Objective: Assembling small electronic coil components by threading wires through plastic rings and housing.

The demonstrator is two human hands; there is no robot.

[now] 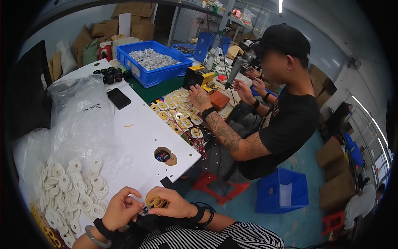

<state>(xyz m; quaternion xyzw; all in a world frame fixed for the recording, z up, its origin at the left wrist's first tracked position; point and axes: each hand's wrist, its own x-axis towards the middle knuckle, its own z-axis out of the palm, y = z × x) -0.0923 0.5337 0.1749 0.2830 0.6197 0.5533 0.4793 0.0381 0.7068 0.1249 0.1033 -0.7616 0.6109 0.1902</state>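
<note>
My left hand [121, 208] and my right hand [174, 204] meet near the front edge of the white table [141, 133]. Together they pinch a small white oval part wound with yellowish wire [154, 202], which sits between the fingertips of both hands. A heap of several similar white oval parts [72, 189] lies on the table just left of my left hand, beside a clear plastic bag [78, 120].
A co-worker in a black shirt and cap [282, 108] sits across, hands at rows of wound parts [178, 112]. On the table are a black phone [119, 98], a round hole [164, 156] and a blue bin [151, 62]. A blue crate [282, 191] and red stools stand on the floor.
</note>
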